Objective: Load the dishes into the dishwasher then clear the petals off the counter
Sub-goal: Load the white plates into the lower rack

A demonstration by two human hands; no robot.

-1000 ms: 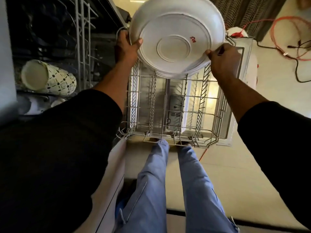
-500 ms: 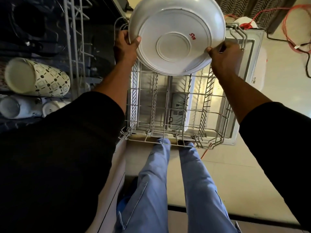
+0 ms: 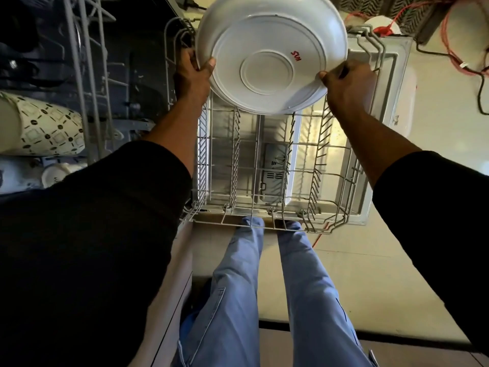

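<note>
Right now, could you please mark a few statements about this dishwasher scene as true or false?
1. The left hand and the right hand both hold the white plate by its rim. True.
2. The plate's underside faces the camera. True.
3. Several plates stand in the pulled-out rack. False: no dish shows in it.
4. The patterned mug lies in that rack. False: it lies on its side far left, apart from it.

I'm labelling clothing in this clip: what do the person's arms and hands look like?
Both arms wear black long sleeves, the left sleeve and the right sleeve, each ending partway along the forearm. The left hand and right hand are bare: no gloves, and no ring, watch or bracelet shows in this view.
</note>
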